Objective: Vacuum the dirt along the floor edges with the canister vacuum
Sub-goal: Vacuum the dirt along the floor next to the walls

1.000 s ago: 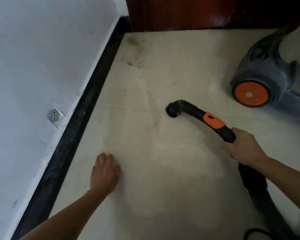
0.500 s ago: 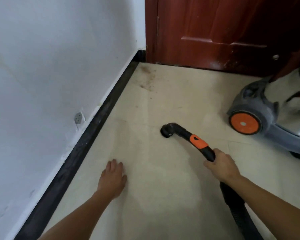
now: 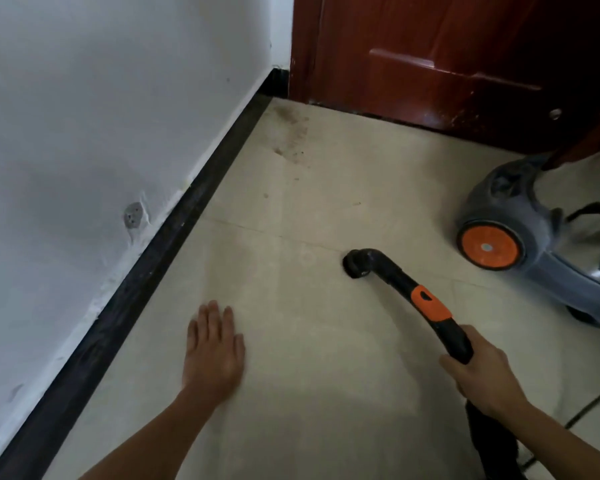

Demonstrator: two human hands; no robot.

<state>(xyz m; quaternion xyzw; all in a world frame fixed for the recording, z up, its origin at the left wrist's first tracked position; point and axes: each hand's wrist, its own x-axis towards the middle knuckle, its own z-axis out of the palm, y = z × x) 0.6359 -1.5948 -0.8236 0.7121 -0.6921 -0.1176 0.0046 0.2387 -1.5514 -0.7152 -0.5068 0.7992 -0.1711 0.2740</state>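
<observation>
Gripping the stiff, probably light hose handle below its orange band, the right hand curls round it; its nozzle sits mid-floor, well apart from the corner dirt. The left hand lies flat, fingers straight.

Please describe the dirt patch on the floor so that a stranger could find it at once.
Find the red-brown door at the far end and follow its bottom edge left to the corner with the black baseboard. The dirt patch lies on the pale floor just in front of that corner. It is the only dark, speckled smudge there.
</observation>
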